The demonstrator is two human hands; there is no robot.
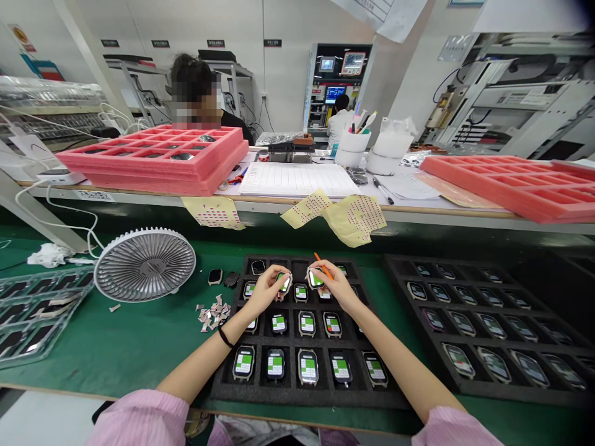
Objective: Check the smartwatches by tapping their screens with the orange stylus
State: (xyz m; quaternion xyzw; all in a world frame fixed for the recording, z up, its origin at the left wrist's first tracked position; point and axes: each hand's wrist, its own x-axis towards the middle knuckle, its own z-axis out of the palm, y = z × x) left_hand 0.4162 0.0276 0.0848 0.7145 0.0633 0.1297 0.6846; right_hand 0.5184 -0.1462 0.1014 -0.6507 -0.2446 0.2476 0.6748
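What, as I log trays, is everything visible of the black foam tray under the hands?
The tray looks like black foam, lying flat on the green bench, with four rows of pockets. Its nearest row holds five smartwatches, screens lit green and white. Left hand and right hand are over it, hiding parts.

Left sleeve [144, 415]: pink, showing soft folds at seven o'clock. Right sleeve [453, 427]: matching pink, showing at five o'clock. Wristband [225, 334]: black, thin, circling the left arm. Left hand [269, 288], right hand [337, 286]: showing bare.
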